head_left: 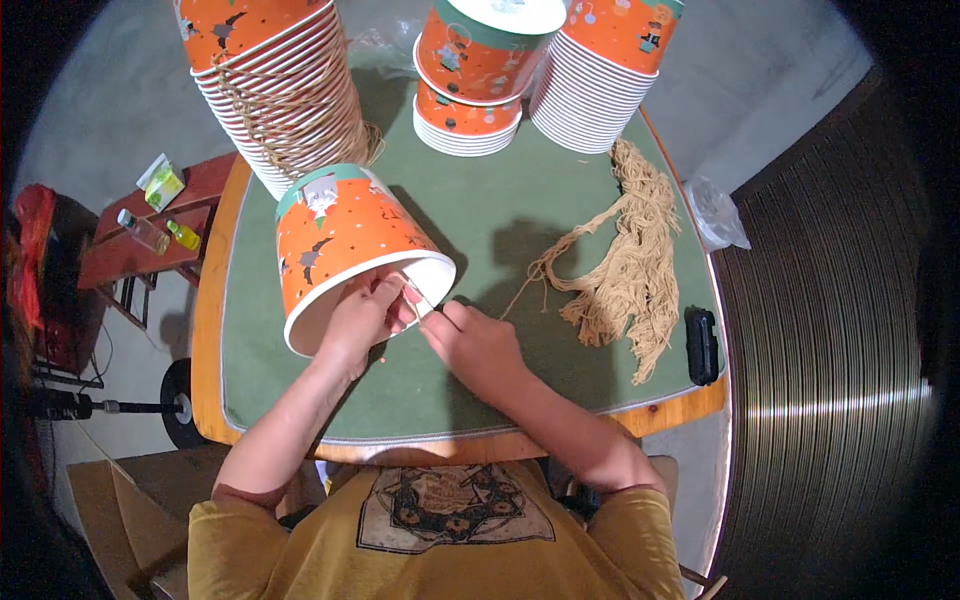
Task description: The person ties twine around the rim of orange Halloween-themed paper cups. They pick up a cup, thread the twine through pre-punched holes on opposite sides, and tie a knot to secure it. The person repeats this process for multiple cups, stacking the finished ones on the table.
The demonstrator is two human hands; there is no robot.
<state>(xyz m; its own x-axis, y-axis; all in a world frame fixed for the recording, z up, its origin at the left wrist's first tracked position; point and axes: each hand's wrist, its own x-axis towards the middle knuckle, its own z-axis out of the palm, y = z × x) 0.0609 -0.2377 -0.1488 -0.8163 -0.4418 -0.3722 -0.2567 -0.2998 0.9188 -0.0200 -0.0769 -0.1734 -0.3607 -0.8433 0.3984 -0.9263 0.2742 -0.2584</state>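
An orange paper bucket point(350, 235) with a green band and printed figures lies tilted on the table, its white-rimmed mouth toward me. My left hand point(368, 312) reaches into the mouth, fingers closed around a bit of tan string near the right inner wall. Just outside the rim, my right hand point(470, 340) pinches the string, its fingertips close to the left ones. A loose strand runs from beside the right hand to a thick bundle of tan strings point(635, 265) on the right. The exact finger grip is partly hidden.
Behind stand a tall stack of buckets point(275, 110) draped with strings, a shorter stack point(468, 125), and another stack point(597, 85). A black case point(702, 346) lies at the right edge of the green-covered table point(450, 205). Bottles stand on a red bench point(110, 255) to the left.
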